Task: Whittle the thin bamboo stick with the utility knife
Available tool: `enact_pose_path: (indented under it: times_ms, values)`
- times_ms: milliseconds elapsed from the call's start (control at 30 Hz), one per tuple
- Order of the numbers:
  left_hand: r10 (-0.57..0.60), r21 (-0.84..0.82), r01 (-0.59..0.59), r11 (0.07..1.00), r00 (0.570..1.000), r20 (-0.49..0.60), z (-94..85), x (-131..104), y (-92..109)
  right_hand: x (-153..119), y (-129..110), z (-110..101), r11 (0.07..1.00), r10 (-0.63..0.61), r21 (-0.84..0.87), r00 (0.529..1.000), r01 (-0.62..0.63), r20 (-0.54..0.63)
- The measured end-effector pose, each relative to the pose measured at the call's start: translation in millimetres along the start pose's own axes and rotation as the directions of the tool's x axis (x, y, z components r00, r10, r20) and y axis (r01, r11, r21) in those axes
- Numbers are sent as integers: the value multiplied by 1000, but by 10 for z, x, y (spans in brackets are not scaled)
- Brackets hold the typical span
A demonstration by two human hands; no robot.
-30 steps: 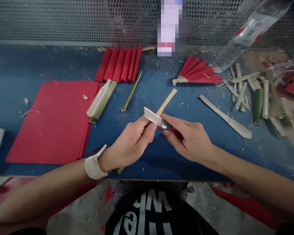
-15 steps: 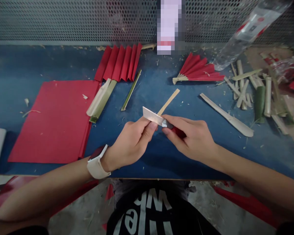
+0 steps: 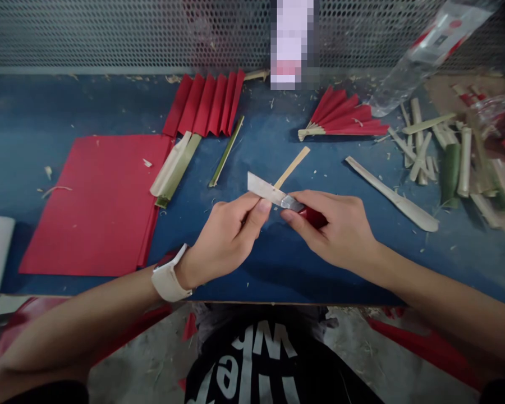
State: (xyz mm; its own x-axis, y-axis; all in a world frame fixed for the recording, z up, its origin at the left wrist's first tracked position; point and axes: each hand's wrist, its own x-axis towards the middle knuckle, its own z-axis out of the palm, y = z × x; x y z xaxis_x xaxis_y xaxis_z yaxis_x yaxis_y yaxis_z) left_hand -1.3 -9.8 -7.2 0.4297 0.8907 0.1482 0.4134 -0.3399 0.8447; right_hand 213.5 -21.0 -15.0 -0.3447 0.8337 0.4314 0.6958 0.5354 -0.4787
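Clearly the head view centres on a thin bamboo strip (image 3: 292,167) and a knife (image 3: 273,195) with a red handle. The left hand (image 3: 227,238) is closed around the strip's near part, thumb pressed up beside the blade; the strip's pale far end sticks out beyond the knife, above the blue table (image 3: 46,118). The right hand (image 3: 334,230) is clamped on the knife's handle, forefinger laid along the top, and the flat blade crosses over the strip just past the left thumb.

By the look of it the strip is light, stiff along its length, and apt to split or snap if bent (its edges may be splintery). It seems best held low down, close behind the blade's contact, as it is now. The knife wants a firm hold by the handle only.

Around the hands, a red paper sheet (image 3: 92,202) lies flat to the left, a pleated red paper (image 3: 206,104) sits farther back, and a small folded fan (image 3: 340,119) is to the right. Cut bamboo pieces (image 3: 441,157) pile up at the right, shavings are scattered about, and a perforated metal screen (image 3: 109,33) backs the table.
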Motion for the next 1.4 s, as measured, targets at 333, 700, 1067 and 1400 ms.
enact_pose_path:
  times_ms: [333,700,1067,1400]
  values:
    - [-119,-213,152,965,980,161,-53,43,46,-3,90,31,999,-17,-34,999,18,37]
    - [-144,-185,145,972,989,20,-21,3,66,56,-14,-71,999,53,2,998,-53,40]
    - [-136,-232,136,963,991,14,-19,-25,29,1,35,-15,996,-65,-63,998,64,-8]
    - [-90,-274,117,955,990,111,-30,-41,27,-25,63,0,997,-77,-9,995,77,67]
